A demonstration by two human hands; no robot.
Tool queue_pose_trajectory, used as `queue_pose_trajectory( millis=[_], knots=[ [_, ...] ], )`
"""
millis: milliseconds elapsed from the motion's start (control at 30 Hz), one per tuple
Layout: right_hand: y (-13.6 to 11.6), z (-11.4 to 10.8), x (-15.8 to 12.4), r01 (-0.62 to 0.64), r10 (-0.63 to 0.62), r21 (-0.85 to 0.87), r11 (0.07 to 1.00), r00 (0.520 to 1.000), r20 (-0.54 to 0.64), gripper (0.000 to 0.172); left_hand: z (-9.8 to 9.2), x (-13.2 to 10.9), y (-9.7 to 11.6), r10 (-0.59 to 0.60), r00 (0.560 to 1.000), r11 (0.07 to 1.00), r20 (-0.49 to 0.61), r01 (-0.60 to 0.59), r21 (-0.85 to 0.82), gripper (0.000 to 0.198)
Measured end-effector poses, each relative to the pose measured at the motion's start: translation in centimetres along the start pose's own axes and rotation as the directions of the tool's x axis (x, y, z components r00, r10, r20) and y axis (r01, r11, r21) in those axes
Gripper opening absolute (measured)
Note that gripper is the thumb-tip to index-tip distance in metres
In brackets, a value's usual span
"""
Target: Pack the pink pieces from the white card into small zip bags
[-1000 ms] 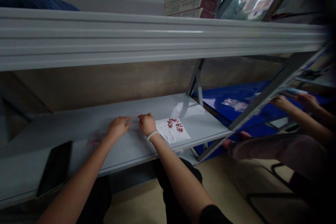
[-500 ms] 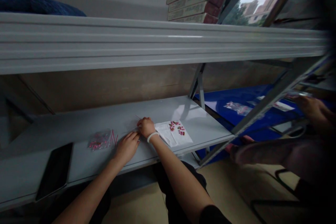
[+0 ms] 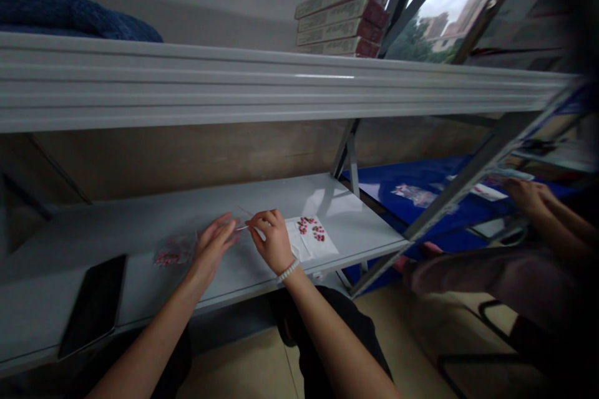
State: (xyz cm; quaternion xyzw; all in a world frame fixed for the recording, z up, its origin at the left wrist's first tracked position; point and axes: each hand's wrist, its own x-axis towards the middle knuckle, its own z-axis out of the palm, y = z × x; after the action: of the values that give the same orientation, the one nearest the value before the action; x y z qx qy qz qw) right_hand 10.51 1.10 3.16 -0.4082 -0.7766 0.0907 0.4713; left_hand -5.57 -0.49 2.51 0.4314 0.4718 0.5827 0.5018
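Note:
My right hand [image 3: 271, 238], wearing a white bead bracelet [image 3: 287, 270], is raised over the grey shelf board. Its thumb and fingers pinch a thin whitish stick [image 3: 242, 228], whose exact kind is too small to make out. To its left, my left hand [image 3: 215, 240] is slightly blurred, its fingers stretched toward the stick's tip without visibly gripping anything. Under and beside that hand lies a clear plastic bag [image 3: 174, 249] of small pink and red pieces. Right of my right hand, a white sheet [image 3: 327, 243] carries several pink, red and green bead-like clusters [image 3: 319, 233].
A black tablet [image 3: 93, 305] lies on the board's left end. Above runs a thick grey shelf edge [image 3: 234, 87], bearing stacked boxes [image 3: 341, 22] and a blue cloth [image 3: 75, 12]. Past the slanted metal post, another person's hands [image 3: 533, 196] work over a blue surface [image 3: 374, 177].
Both hands have risen from the board and drawn apart, the left moving leftward. The thin whitish stick now shows in my right fingers. The view has shifted slightly.

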Motion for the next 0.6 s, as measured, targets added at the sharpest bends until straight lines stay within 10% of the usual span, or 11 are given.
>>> queue_pose_trajectory(
  millis=[133, 233, 333, 500, 600],
  knots=[
    [-2.0, -0.3, -2.1, -0.144, 0.157, 0.326, 0.934, 0.988, -0.013, 0.031, -0.5, -2.3, 1.1, 0.003, 1.000, 0.999, -0.010, -0.004, -0.052, 0.059],
    [-2.0, -0.6, -3.2, -0.464, 0.500, 0.625, 0.628, 0.856, 0.133, 0.038, -1.3, -4.1, 1.2, 0.038, 0.999, 0.999, 0.011, -0.039, 0.025, 0.055],
    [-1.3, -1.0, -3.9, -0.663, 0.481, 0.669, 0.336, 0.732, 0.483, 0.032, -2.0, -4.9, 1.0, 0.025, 0.997, 0.995, 0.073, -0.032, 0.094, 0.056],
    [0.4, -2.4, -3.9, -0.666, 0.527, 0.658, 0.350, 0.721, 0.449, 0.025, -3.0, -3.8, -0.8, 0.063, 0.996, 0.950, 0.066, -0.080, 0.300, 0.046],
    [1.7, -3.3, -3.2, -0.582, 0.607, 0.736, 0.347, 0.737, 0.297, 0.025, -3.1, -2.8, -2.5, 0.202, 0.947, 0.674, 0.248, -0.319, 0.666, 0.029]
  ],
)
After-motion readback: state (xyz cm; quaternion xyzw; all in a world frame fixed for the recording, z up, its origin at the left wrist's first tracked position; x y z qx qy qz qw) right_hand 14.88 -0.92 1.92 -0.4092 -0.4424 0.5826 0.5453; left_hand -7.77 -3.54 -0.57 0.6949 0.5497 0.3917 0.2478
